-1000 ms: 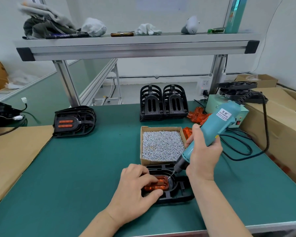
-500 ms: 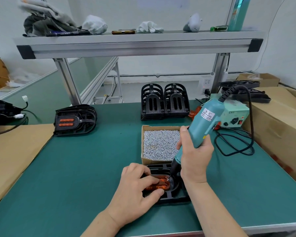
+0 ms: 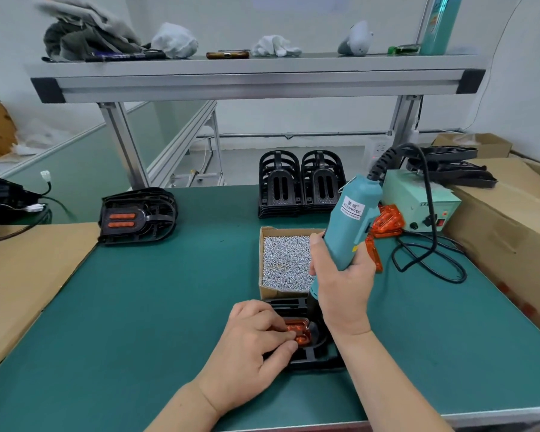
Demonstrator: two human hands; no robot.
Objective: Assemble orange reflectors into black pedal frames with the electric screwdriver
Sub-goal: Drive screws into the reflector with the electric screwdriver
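Premises: light-assembly workshop station. Evidence: bench (image 3: 138, 307) with green mat under an aluminium-profile shelf (image 3: 256, 85); open box of screws (image 3: 286, 263) mid-bench; stacked black pedal frames (image 3: 281, 210) at the far edge; screwdriver power unit (image 3: 406, 194) towards the far right corner; cardboard cartons (image 3: 496, 232) along the right edge.

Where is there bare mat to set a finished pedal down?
Bare green mat spans from the finished black pedal frame at left to the cardboard box of silver screws, down to the near edge. Crowded right of the box: loose orange reflectors, black cable.
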